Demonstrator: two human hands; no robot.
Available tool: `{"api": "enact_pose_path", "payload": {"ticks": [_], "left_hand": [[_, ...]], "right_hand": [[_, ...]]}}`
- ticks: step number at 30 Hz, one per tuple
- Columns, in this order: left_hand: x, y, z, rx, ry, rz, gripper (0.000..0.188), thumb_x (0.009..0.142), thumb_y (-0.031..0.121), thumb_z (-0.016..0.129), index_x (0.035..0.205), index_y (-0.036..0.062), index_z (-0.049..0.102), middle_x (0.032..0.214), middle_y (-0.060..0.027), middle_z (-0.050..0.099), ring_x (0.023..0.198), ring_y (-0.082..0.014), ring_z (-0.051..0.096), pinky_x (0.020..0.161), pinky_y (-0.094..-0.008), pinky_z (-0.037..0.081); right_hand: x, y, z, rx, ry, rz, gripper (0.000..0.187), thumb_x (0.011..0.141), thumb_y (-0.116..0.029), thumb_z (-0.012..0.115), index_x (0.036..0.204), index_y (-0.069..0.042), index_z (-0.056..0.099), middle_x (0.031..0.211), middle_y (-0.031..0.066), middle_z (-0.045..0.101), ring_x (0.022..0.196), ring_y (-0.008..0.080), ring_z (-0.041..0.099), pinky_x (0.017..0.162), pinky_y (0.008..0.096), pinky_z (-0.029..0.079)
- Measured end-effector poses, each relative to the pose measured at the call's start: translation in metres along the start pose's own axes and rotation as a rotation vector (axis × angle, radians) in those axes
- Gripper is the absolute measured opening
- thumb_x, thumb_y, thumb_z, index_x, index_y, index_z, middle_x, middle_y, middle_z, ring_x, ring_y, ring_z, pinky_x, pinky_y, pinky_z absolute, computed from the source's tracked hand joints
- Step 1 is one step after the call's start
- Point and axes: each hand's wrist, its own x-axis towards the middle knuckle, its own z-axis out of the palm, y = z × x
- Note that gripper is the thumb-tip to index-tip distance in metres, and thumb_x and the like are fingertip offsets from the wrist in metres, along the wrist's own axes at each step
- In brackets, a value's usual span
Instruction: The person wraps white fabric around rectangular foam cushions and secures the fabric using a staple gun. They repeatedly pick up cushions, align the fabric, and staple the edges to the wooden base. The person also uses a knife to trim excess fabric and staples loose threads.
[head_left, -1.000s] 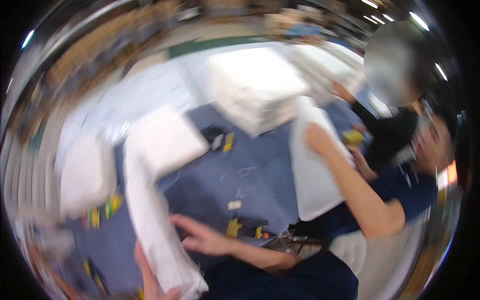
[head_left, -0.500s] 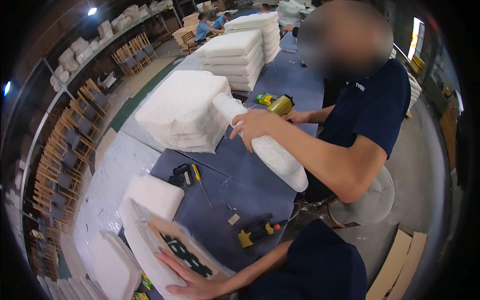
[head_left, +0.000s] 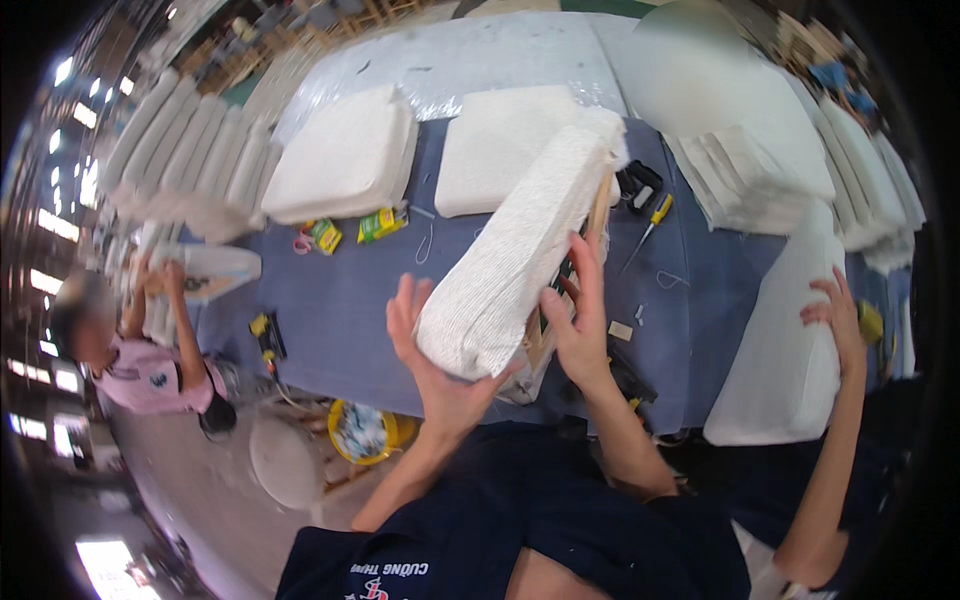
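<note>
A white fabric-covered seat cushion (head_left: 505, 255) stands tilted on its edge in front of me, its wooden frame side turned to the right. My left hand (head_left: 440, 375) cups its near lower corner, thumb beneath and fingers spread along the side. On the frame side, my right hand (head_left: 585, 325) grips the wooden edge, with its fingertips partly hidden behind the frame. Behind this cushion another white cushion (head_left: 485, 160) lies on the blue-grey table (head_left: 330, 290). A dark staple gun (head_left: 630, 380) lies right of my right wrist, partly covered by it.
A yellow screwdriver (head_left: 655, 220) and a small tan piece (head_left: 620, 330) lie to the right. Green-yellow boxes (head_left: 378, 225) and another staple gun (head_left: 267, 337) are left. A co-worker's hand (head_left: 840, 325) rests on a cushion at right; a person in pink (head_left: 150, 365) works at left.
My view has swung left from the co-worker to the table before me. Both my hands now show on the cushion; earlier only one was in view against it.
</note>
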Motion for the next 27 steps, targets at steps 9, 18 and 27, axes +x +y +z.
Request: {"api": "enact_pose_path", "payload": {"ticks": [9, 18, 27], "left_hand": [[0.065, 0.025, -0.039, 0.261, -0.3, -0.056, 0.104, 0.072, 0.016, 0.095, 0.16, -0.002, 0.043, 0.154, -0.0235, 0.055, 0.143, -0.0337, 0.057, 0.12, -0.0438, 0.043], [0.155, 0.012, -0.092, -0.106, -0.885, -0.496, 0.095, 0.1, 0.044, 0.073, 0.172, 0.0002, 0.03, 0.175, -0.0162, 0.038, 0.161, -0.0304, 0.038, 0.131, -0.0405, 0.029], [0.168, -0.034, -0.087, -0.379, -0.802, -0.857, 0.061, 0.12, 0.036, 0.033, 0.176, 0.0133, 0.024, 0.181, -0.0072, 0.027, 0.164, -0.0206, 0.031, 0.134, -0.0343, 0.024]], "right_hand": [[-0.134, 0.191, -0.116, -0.96, -0.229, 0.515, 0.073, 0.094, -0.026, 0.078, 0.156, -0.003, 0.048, 0.139, 0.0246, 0.058, 0.128, 0.0483, 0.058, 0.105, 0.0556, 0.051], [-0.215, 0.223, -0.148, -1.181, -0.329, 0.566, 0.085, 0.084, -0.023, 0.082, 0.157, -0.004, 0.045, 0.129, 0.0259, 0.067, 0.122, 0.0472, 0.065, 0.099, 0.0575, 0.055], [-0.115, 0.082, -0.037, -0.021, 0.009, 0.16, 0.061, 0.081, -0.017, 0.087, 0.136, 0.001, 0.067, 0.104, 0.0197, 0.08, 0.095, 0.0292, 0.08, 0.087, 0.0336, 0.06]]}}
